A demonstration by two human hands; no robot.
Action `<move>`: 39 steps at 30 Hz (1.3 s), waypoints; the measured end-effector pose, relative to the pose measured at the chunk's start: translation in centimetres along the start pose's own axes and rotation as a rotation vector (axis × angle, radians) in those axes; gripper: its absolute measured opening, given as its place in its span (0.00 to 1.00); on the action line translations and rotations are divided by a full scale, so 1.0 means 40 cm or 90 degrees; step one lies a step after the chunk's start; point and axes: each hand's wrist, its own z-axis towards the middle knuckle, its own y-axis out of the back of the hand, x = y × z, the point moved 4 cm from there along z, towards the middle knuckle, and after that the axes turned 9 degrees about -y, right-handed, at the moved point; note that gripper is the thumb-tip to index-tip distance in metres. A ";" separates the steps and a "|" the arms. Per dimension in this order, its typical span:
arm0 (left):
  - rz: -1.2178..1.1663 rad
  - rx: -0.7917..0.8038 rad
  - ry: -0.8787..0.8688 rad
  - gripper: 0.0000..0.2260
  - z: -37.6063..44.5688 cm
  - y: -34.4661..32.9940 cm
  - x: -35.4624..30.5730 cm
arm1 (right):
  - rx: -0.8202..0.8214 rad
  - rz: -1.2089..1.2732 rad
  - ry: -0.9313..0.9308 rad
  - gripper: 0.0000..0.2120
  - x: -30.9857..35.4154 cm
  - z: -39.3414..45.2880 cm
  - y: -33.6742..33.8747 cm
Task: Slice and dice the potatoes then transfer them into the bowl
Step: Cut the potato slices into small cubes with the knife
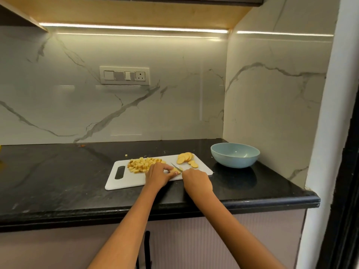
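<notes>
I note the right hand (196, 178) clenched around a knife handle, which the hand itself hides; only the knife blade (175, 167) shows, angled up and to the left over the white cutting board (128, 181). The left hand (158, 173) lies just beside it, fingers curled down onto a small potato piece (177, 170) and pinning it to the board, with the blade at the fingertips. Behind the left hand, a heap of diced potato (142, 164) sits on the board near its handle slot. Toward the board's far right corner, I record a leaning row of round potato slices (185, 157), with a few more lying flat in front of it. The light blue bowl (235, 155) stands on the black countertop (58, 181) just right of the board, apart from it; I see no potato inside. A stray cube (126, 155) lies on the counter behind the board.
</notes>
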 end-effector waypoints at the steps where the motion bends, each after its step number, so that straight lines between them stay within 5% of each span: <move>1: -0.001 -0.001 0.003 0.10 -0.001 -0.001 0.001 | -0.001 0.008 -0.002 0.13 0.002 0.000 0.000; 10: -0.040 -0.058 0.029 0.14 -0.004 0.013 -0.005 | 0.007 0.113 -0.090 0.11 -0.033 0.004 -0.017; 39: -0.018 -0.030 0.002 0.07 -0.001 0.005 -0.004 | 0.019 0.023 -0.001 0.13 0.016 -0.022 0.010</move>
